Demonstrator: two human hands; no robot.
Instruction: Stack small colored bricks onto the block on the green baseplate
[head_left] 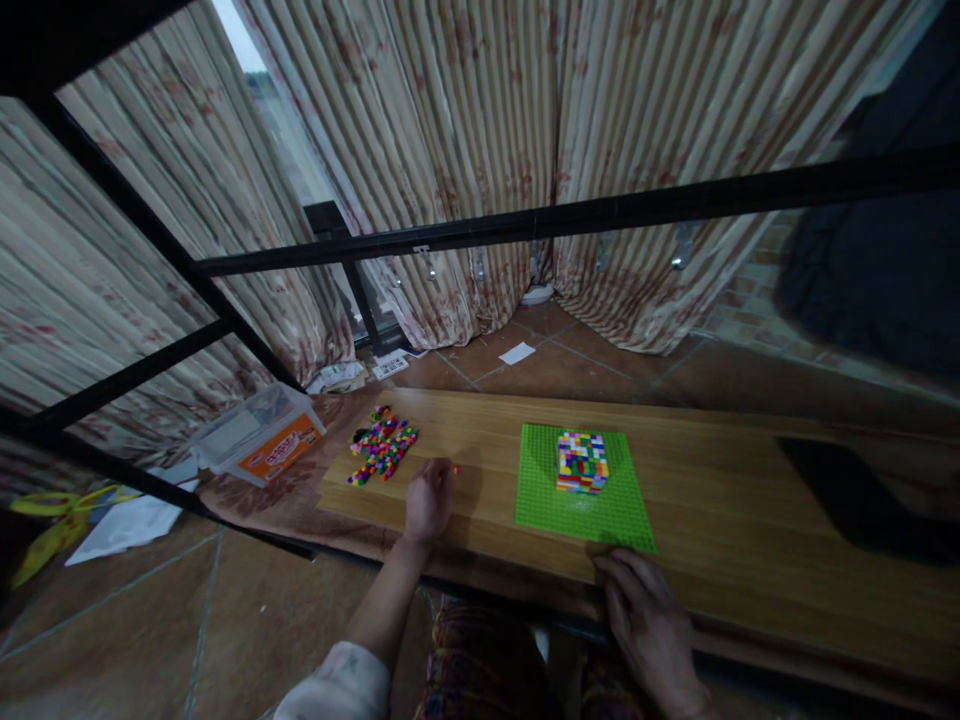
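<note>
My left hand [429, 498] is closed in a pinch above the wooden board, between the brick pile and the green baseplate. A small pinkish-red toy building brick [457, 470] shows at its fingertips. On the green baseplate [541, 505] stands a block-shaped build of multicoloured bricks [582, 462], patterned on top in white, yellow, purple, red and green. Loose coloured bricks [384, 446] lie heaped at the board's left end. My right hand [651, 625] rests at the board's front edge, just below the baseplate's near corner, fingers loosely stretched and nothing visible in them.
A clear plastic box [262, 435] with an orange label sits left of the wooden board [712, 480]. A dark flat object [862, 500] lies on the right. A black metal rail [555, 215] crosses beyond the board, before striped curtains [465, 120]. Papers lie on the tiled floor.
</note>
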